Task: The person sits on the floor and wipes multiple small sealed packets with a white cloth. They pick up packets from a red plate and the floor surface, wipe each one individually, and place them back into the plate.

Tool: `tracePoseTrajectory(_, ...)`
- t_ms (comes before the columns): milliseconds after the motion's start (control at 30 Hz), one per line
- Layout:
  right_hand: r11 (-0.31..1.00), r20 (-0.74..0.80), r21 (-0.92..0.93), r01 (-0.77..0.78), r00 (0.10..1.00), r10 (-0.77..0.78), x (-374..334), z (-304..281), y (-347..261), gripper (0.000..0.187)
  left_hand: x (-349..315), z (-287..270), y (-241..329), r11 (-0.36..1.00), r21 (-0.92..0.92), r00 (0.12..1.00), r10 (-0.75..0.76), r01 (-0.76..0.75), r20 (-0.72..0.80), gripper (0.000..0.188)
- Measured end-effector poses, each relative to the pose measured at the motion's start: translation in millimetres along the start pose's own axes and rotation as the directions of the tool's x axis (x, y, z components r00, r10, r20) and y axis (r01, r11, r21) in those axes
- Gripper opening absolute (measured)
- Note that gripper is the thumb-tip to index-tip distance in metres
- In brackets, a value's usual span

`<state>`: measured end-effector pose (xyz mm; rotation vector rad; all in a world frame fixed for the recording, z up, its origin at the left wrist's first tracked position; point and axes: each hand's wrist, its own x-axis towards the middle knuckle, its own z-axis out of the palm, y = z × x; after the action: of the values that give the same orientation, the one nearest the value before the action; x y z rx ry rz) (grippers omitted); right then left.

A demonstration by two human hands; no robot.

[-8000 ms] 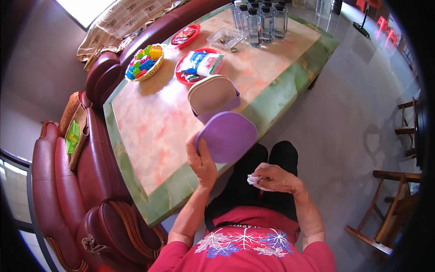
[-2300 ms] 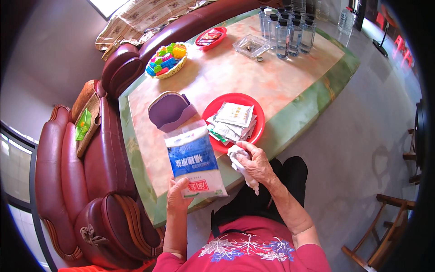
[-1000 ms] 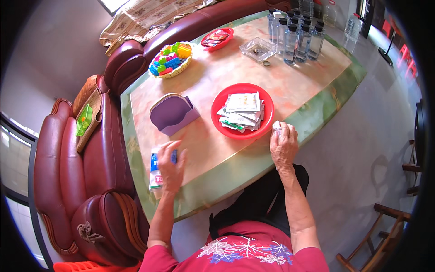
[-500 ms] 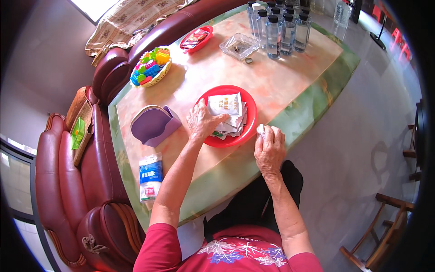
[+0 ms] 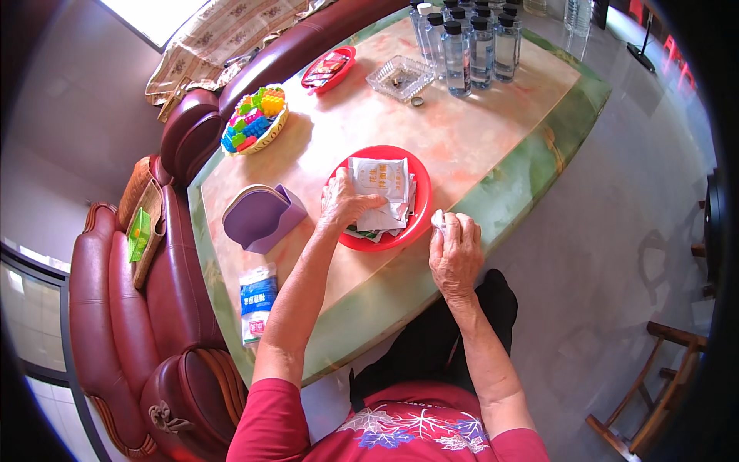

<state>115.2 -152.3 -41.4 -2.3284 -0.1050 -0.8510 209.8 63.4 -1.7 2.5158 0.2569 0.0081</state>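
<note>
A red round plate [image 5: 422, 192] holds a pile of flat sachets, the top one a white sachet [image 5: 382, 179] with orange print. My left hand [image 5: 346, 202] is at the pile's left side, fingers curled along its edge and thumb laid over the top, gripping the sachets. Beyond the plate's right rim, above the table edge, my right hand [image 5: 456, 242] is closed. A small crumpled white thing [image 5: 439, 220] pokes out between its thumb and fingers; its kind cannot be made out.
Left of the plate stand a purple open-topped holder [image 5: 264, 219] and a blue-and-white packet [image 5: 258, 302]. Farther back are a basket of toy blocks [image 5: 271, 134], a small red dish [image 5: 343, 75], a glass ashtray [image 5: 400, 78] and several clear bottles [image 5: 457, 65]. A wooden stool [image 5: 650, 385] stands right.
The top sachet has shifted slightly left and turned straighter, with my left hand staying on the pile. My right hand keeps its closed grip. The whole view has shifted slightly.
</note>
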Motion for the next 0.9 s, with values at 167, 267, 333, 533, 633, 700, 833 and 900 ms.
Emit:
tracePoseTrajectory(167, 1.0, -0.024, 0.008, 0.008, 1.0, -0.008, -2, 3, 0, 0.031, 6, -6, 0, 0.98, -0.143, 0.981, -0.114, 0.136, 0.155, 0.084)
tracePoseTrajectory(267, 1.0, -0.033, 0.007, 0.008, 0.999, -0.008, 0, 0, -3, 0.03, 4, -8, 4, 0.93, -0.284, 0.954, -0.163, 0.234, 0.251, 0.071)
tracePoseTrajectory(333, 1.0, -0.018, 0.011, 0.006, 1.0, -0.006, 0, -1, -4, 0.028, 1, -8, 4, 0.897, -0.376, 0.952, -0.131, 0.233, 0.278, 0.061)
tracePoseTrajectory(533, 1.0, 0.05, 0.012, -0.022, 0.998, 0.022, 2, 0, -3, 0.023, -17, -2, 3, 0.753, -0.652, 0.984, 0.042, 0.082, 0.172, 0.043)
tracePoseTrajectory(633, 0.985, 0.123, 0.098, -0.143, 0.984, 0.13, 12, 2, -2, 0.021, -19, -2, -5, 0.653, -0.756, 0.988, 0.137, -0.038, 0.069, 0.042)
tracePoseTrajectory(700, 0.962, 0.21, 0.139, -0.237, 0.956, 0.205, 22, 3, -3, 0.025, -22, -2, -6, 0.576, -0.813, 0.989, 0.15, -0.084, 0.004, 0.041)
tracePoseTrajectory(833, 0.926, 0.438, 0.096, -0.365, 0.851, 0.29, 46, 7, -5, 0.04, -28, -5, -15, 0.462, -0.884, 0.993, 0.118, -0.072, -0.019, 0.044)
tracePoseTrajectory(900, 0.893, 0.495, 0.098, -0.44, 0.8, 0.34, 53, 13, -3, 0.039, -30, -8, -18, 0.464, -0.885, 0.996, 0.087, -0.045, -0.004, 0.043)
